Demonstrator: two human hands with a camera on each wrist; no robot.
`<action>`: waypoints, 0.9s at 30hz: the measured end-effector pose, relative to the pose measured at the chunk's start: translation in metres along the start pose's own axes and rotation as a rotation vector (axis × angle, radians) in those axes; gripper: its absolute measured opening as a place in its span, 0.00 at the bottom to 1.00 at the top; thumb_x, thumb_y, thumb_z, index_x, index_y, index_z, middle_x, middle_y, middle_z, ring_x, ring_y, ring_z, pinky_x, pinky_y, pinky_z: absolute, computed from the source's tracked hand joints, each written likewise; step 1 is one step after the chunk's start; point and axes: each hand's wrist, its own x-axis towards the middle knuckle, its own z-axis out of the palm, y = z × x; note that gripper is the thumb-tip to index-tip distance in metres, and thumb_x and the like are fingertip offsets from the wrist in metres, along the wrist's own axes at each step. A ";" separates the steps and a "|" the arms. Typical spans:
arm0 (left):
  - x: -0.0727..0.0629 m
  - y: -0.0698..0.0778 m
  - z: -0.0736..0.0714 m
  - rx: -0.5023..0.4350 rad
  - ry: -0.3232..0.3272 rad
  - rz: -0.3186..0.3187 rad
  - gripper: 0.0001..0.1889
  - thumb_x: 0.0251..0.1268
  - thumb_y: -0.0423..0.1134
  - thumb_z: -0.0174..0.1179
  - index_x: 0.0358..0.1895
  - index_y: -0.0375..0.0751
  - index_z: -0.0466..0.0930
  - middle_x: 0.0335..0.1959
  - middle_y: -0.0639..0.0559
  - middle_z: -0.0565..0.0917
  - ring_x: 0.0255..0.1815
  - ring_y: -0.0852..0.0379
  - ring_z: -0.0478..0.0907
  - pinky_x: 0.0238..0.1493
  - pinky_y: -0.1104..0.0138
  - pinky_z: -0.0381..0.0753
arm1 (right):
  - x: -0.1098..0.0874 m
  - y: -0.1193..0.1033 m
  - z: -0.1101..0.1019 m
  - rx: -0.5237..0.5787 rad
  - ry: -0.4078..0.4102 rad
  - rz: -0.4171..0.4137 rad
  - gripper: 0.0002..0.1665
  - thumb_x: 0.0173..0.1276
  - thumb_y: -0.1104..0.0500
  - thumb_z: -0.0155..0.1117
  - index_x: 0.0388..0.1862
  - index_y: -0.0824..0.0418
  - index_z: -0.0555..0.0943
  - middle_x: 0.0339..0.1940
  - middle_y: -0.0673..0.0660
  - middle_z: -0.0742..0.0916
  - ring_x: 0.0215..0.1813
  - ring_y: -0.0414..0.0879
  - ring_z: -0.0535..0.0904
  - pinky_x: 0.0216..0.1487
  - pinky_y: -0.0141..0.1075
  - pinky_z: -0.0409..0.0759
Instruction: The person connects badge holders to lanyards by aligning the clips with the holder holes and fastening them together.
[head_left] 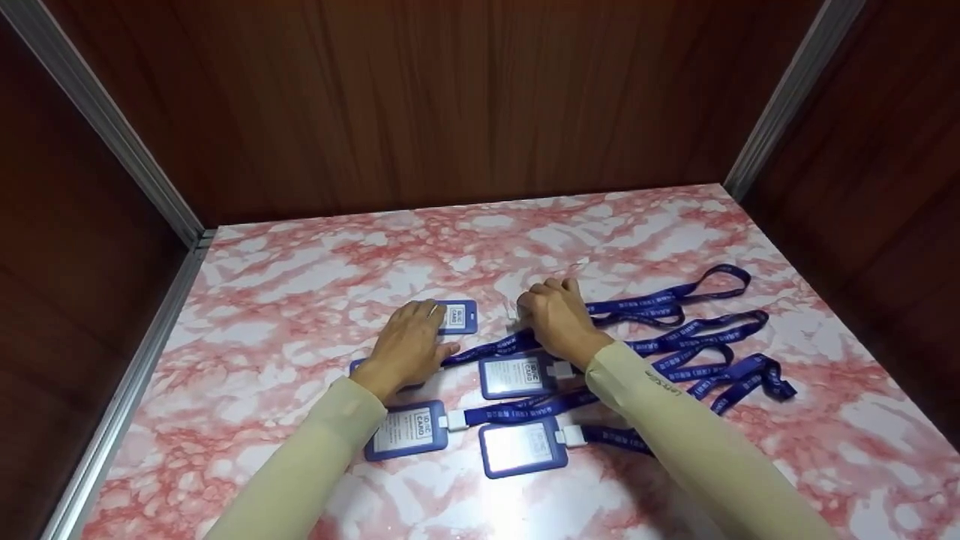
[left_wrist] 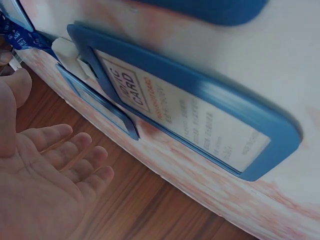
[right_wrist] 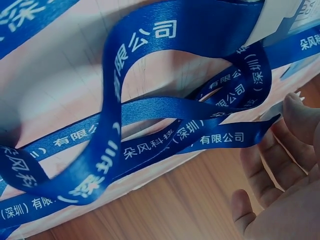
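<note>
In the head view my left hand [head_left: 405,349] lies over the left part of a blue ID card holder [head_left: 469,316], the farthest one. Its fingers are straight in the left wrist view, with the palm [left_wrist: 40,185] showing. My right hand [head_left: 559,319] pinches the clip end of a blue lanyard [head_left: 637,304], the white clip [head_left: 513,315] poking out past the fingers. A gap separates this clip from the holder's slotted end. In the right wrist view the thumb [right_wrist: 302,112] presses against the lanyard end. Another holder is mostly hidden under my left wrist.
Nearer me lie three more card holders [head_left: 406,431], [head_left: 517,376], [head_left: 523,448], clipped to blue lanyards [head_left: 517,410] that spread rightward in loops. They rest on a red-and-white marbled table [head_left: 300,300]. Wood-grain panels [head_left: 465,105] stand behind and on both sides.
</note>
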 end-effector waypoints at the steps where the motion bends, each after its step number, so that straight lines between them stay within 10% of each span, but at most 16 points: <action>1: 0.001 0.000 0.000 0.001 -0.003 -0.002 0.39 0.76 0.57 0.56 0.78 0.33 0.60 0.79 0.36 0.62 0.79 0.37 0.56 0.80 0.49 0.50 | 0.000 0.000 0.000 -0.002 0.000 0.001 0.06 0.60 0.69 0.71 0.31 0.58 0.85 0.33 0.55 0.87 0.40 0.56 0.78 0.47 0.53 0.67; 27: 0.024 -0.010 0.002 0.031 -0.073 -0.088 0.38 0.77 0.55 0.57 0.78 0.34 0.59 0.78 0.38 0.63 0.79 0.35 0.56 0.80 0.48 0.51 | -0.001 0.000 0.001 0.023 0.007 -0.010 0.07 0.61 0.67 0.73 0.28 0.57 0.84 0.31 0.54 0.86 0.39 0.56 0.78 0.46 0.53 0.67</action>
